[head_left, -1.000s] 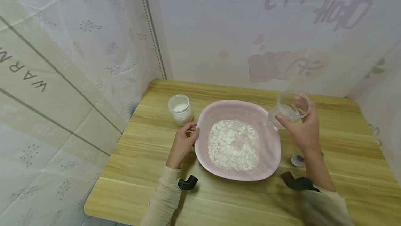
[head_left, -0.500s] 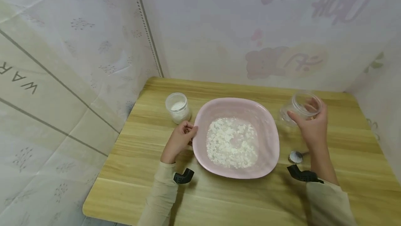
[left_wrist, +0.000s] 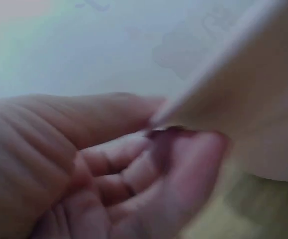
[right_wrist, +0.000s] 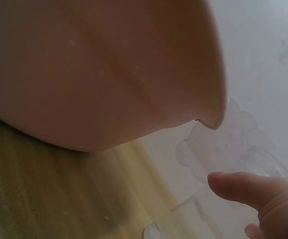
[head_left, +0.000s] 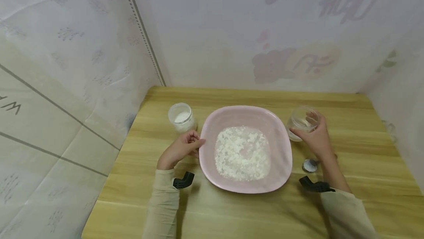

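A pink plastic basin (head_left: 245, 190) sits mid-table in the head view, with white powdery clumps (head_left: 233, 152) in cloudy liquid at its bottom. My left hand (head_left: 181, 149) pinches the basin's left rim; in the left wrist view the thumb lies over the rim (left_wrist: 209, 82) and the fingers curl below it. Right of the basin, my right hand (head_left: 313, 133) grips a clear plastic jar (head_left: 294, 130), upright and close over the table. The right wrist view shows the thumb (right_wrist: 243, 188) against the jar (right_wrist: 184, 216), its other fingers mostly out of sight.
A clear jar (head_left: 183, 118) partly filled with white powder stands left of the basin. A small measuring spoon (head_left: 310, 165) bearing white powder lies near the right wrist. The wooden table (head_left: 232, 217) meets patterned curtains (head_left: 205, 40) behind and at both sides.
The clear jar has gone from a tilt beside the basin's right rim, out to the right and down, to upright near the table. My left hand still holds the rim.
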`<state>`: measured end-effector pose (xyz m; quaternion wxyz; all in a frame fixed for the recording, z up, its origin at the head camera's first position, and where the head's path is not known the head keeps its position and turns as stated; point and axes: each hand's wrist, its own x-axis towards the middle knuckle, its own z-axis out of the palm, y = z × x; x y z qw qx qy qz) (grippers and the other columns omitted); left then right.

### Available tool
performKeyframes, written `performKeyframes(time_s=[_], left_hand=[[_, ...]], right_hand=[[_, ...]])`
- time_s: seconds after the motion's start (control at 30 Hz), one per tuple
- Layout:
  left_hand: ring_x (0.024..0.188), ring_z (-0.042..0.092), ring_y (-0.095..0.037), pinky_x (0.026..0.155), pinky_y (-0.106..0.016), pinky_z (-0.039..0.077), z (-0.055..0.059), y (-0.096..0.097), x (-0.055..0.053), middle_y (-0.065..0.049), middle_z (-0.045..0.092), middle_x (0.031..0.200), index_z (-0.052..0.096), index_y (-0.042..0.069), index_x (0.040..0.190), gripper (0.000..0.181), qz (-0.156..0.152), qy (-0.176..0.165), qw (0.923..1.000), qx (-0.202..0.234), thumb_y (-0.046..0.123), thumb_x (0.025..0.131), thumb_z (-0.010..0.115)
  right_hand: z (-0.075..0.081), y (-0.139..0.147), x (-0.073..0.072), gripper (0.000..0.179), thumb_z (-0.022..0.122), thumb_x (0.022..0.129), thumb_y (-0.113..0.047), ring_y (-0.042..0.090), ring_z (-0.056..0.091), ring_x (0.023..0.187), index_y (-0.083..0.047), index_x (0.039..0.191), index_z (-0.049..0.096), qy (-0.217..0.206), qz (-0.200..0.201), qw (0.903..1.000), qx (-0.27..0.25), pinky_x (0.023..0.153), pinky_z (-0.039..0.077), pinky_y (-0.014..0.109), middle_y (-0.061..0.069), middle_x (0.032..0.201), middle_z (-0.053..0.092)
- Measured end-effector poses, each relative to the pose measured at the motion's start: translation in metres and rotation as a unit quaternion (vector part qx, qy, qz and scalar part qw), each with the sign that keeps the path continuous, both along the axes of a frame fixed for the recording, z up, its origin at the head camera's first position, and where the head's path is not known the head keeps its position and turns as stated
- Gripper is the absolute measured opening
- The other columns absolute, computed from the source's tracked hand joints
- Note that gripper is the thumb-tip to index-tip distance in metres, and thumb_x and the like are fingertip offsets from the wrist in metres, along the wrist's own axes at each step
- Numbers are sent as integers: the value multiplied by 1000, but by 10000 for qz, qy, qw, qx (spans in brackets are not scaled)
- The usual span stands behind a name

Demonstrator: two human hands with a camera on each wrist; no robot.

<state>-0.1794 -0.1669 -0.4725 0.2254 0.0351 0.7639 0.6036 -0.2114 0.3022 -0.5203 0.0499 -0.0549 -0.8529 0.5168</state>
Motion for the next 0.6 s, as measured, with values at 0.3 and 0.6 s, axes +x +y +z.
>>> performKeyframes(time_s=[0.3,0.6], left_hand=[[64,66,-15,71,-46,64,15,-12,-17,-5,67,80,58,2,99,25,-783,26,9950,-616,23,99,72],[61,64,-14,63,-37,62,24,-9,-14,-6,65,77,57,1,97,25,-931,55,9925,-793,21,100,71]], right_hand=[[1,-2,6,110,84,90,-34,45,28,155,-11,164,5,-96,124,9999,68,115,35,52,20,169,26],[9,20,46,100,69,102,-28,52,26,153,-9,166,-5,-384,569,9976,110,119,40,54,33,168,5]])
